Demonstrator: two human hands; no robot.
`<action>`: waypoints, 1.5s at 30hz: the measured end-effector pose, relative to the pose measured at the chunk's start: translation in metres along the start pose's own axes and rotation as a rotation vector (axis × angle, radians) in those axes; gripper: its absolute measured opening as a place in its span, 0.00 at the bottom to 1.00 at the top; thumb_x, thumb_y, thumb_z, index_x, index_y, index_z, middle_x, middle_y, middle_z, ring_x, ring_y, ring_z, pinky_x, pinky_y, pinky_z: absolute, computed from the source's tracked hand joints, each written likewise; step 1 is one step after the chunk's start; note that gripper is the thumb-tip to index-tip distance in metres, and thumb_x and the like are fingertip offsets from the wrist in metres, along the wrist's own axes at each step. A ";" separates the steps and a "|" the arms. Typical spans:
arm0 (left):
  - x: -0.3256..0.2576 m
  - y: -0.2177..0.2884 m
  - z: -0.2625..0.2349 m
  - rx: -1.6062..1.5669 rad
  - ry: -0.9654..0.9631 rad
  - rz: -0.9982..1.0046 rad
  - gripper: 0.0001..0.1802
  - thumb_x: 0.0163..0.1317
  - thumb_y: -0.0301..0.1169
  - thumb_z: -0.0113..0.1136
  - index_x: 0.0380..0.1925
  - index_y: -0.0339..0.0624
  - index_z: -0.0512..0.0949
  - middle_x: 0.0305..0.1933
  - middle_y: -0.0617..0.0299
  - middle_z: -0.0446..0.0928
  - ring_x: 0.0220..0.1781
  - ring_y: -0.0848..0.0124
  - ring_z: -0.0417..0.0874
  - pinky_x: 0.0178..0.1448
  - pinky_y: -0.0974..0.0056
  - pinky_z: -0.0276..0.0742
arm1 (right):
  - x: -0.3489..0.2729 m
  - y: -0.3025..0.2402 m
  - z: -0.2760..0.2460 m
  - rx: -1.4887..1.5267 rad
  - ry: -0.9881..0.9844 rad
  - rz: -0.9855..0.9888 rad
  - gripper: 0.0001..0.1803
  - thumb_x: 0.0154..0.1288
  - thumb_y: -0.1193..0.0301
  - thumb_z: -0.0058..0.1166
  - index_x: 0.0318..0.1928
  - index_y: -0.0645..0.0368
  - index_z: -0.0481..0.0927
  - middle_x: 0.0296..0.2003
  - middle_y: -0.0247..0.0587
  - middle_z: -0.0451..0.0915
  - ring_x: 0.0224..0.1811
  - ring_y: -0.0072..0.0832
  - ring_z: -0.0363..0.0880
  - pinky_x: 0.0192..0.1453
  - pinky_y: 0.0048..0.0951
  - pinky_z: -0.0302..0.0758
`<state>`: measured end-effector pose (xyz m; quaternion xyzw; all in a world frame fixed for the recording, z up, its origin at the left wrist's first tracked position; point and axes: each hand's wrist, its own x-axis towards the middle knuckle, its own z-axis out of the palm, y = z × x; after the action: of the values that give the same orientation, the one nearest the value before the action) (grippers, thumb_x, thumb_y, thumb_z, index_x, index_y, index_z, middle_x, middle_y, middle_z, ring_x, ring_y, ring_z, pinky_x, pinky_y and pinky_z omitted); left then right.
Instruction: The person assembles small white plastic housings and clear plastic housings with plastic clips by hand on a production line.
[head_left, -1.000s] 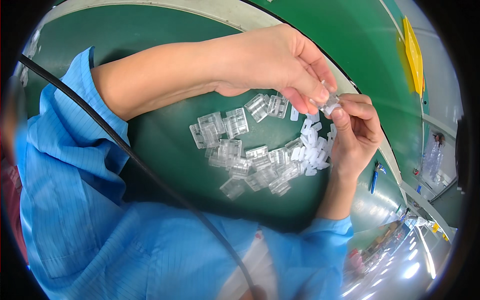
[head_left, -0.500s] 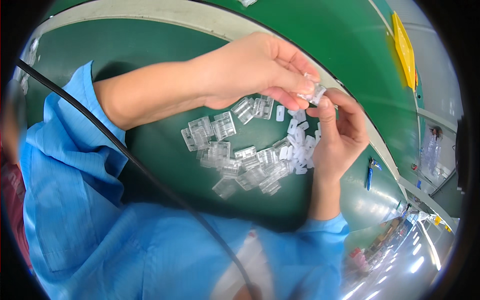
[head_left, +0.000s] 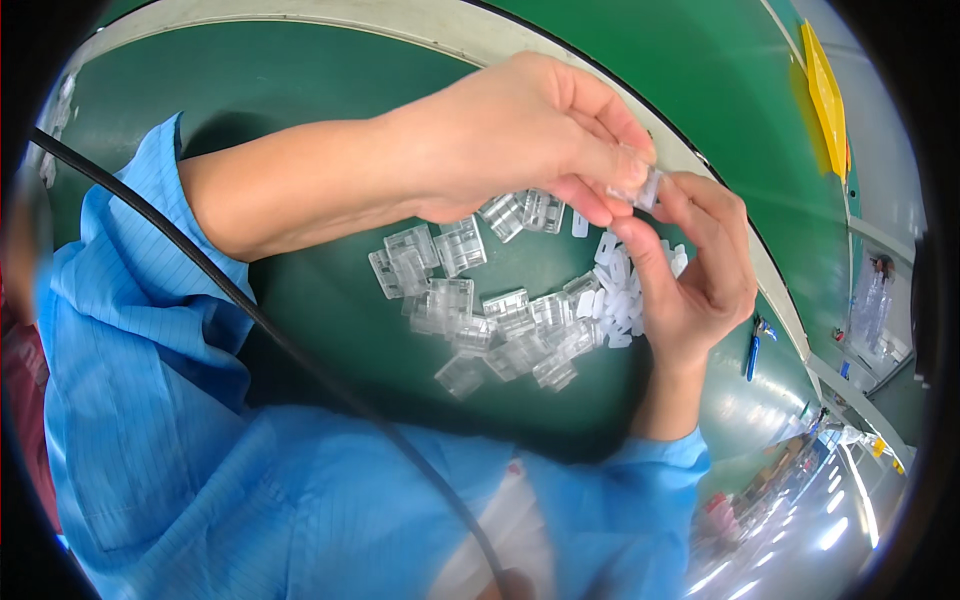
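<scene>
My left hand (head_left: 530, 135) reaches across from the left, its thumb and fingers pinched on a small clear plastic housing (head_left: 649, 188). Part of that piece is hidden behind the fingertips. Close on its right is my right hand (head_left: 700, 265), with the index fingertip at the housing's edge and the thumb standing apart below. Nothing shows between the right thumb and index finger. Under the hands lies a pile of small white plastic pieces (head_left: 618, 290), partly covered by the right hand. Left of it, several clear plastic housings (head_left: 520, 330) are spread over the green mat (head_left: 320, 330).
A black cable (head_left: 250, 305) runs diagonally in front of my left sleeve and body. Blue-handled cutters (head_left: 755, 350) lie to the right of my right hand. A pale raised edge (head_left: 400, 32) curves along the far side. Beyond it, at far right, is a yellow tray (head_left: 825, 95).
My right thumb has come away from the clear housing and dropped lower, opening a gap to the index finger. The left hand keeps its pinch. The whole view has shifted slightly.
</scene>
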<state>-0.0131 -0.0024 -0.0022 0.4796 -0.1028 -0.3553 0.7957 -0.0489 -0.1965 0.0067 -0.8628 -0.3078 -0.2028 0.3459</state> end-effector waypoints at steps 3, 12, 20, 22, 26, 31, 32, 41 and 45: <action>0.006 0.002 0.000 -0.071 -0.036 0.036 0.13 0.60 0.31 0.57 0.43 0.38 0.75 0.39 0.61 0.78 0.40 0.73 0.80 0.47 0.70 0.77 | 0.000 -0.001 0.000 0.285 0.117 0.261 0.16 0.42 0.81 0.67 0.35 0.66 0.79 0.34 0.42 0.78 0.34 0.24 0.74 0.31 0.21 0.73; 0.008 -0.005 -0.003 -0.152 -0.086 0.037 0.15 0.62 0.31 0.53 0.48 0.38 0.72 0.41 0.61 0.76 0.43 0.74 0.77 0.51 0.70 0.73 | 0.004 -0.005 0.003 0.157 0.239 0.125 0.12 0.44 0.79 0.66 0.31 0.61 0.78 0.29 0.38 0.75 0.28 0.23 0.72 0.26 0.20 0.69; 0.012 0.006 0.000 0.058 -0.032 0.092 0.13 0.61 0.31 0.55 0.44 0.36 0.75 0.38 0.62 0.77 0.38 0.77 0.76 0.44 0.71 0.73 | 0.002 0.002 0.004 -0.082 0.239 -0.008 0.11 0.41 0.77 0.68 0.29 0.60 0.80 0.27 0.35 0.77 0.29 0.25 0.73 0.30 0.23 0.70; 0.025 0.016 -0.007 0.383 0.043 0.177 0.11 0.57 0.29 0.58 0.39 0.36 0.77 0.34 0.62 0.77 0.37 0.73 0.76 0.40 0.70 0.73 | 0.012 -0.004 0.009 0.094 0.263 0.226 0.10 0.44 0.77 0.66 0.30 0.62 0.80 0.28 0.35 0.77 0.29 0.24 0.74 0.30 0.21 0.71; 0.036 0.037 -0.015 0.842 0.150 0.318 0.12 0.53 0.25 0.58 0.37 0.31 0.76 0.31 0.51 0.78 0.32 0.64 0.80 0.39 0.66 0.74 | 0.012 0.005 -0.005 0.315 0.053 0.610 0.07 0.53 0.76 0.61 0.33 0.65 0.80 0.29 0.34 0.78 0.30 0.21 0.75 0.31 0.18 0.72; 0.011 0.023 -0.008 1.381 0.205 0.884 0.11 0.51 0.26 0.59 0.35 0.33 0.77 0.30 0.55 0.77 0.32 0.63 0.78 0.39 0.66 0.74 | 0.008 -0.006 -0.011 0.129 -0.203 0.384 0.09 0.48 0.78 0.61 0.34 0.60 0.81 0.31 0.37 0.77 0.33 0.29 0.74 0.33 0.26 0.72; -0.002 0.019 -0.004 1.442 0.085 0.724 0.13 0.49 0.27 0.63 0.36 0.36 0.77 0.36 0.59 0.76 0.37 0.64 0.76 0.40 0.68 0.74 | 0.008 -0.011 -0.011 0.124 -0.200 0.392 0.09 0.48 0.78 0.61 0.34 0.60 0.81 0.31 0.37 0.77 0.33 0.29 0.74 0.33 0.26 0.72; -0.039 -0.009 0.008 1.511 0.049 0.603 0.15 0.42 0.22 0.64 0.33 0.35 0.76 0.39 0.58 0.74 0.38 0.60 0.76 0.41 0.62 0.76 | -0.001 -0.016 -0.004 -0.104 -0.325 0.170 0.14 0.42 0.77 0.63 0.35 0.59 0.81 0.32 0.34 0.73 0.37 0.34 0.69 0.37 0.31 0.71; -0.026 0.003 0.003 1.393 0.082 0.480 0.11 0.50 0.22 0.61 0.35 0.34 0.76 0.34 0.58 0.76 0.34 0.64 0.78 0.40 0.67 0.76 | 0.004 -0.016 -0.002 -0.192 -0.283 0.012 0.12 0.43 0.77 0.62 0.34 0.59 0.81 0.30 0.35 0.73 0.35 0.35 0.70 0.35 0.30 0.73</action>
<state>-0.0322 0.0132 0.0067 0.8509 -0.3770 -0.0056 0.3658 -0.0567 -0.1876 0.0182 -0.9136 -0.3276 -0.1058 0.2164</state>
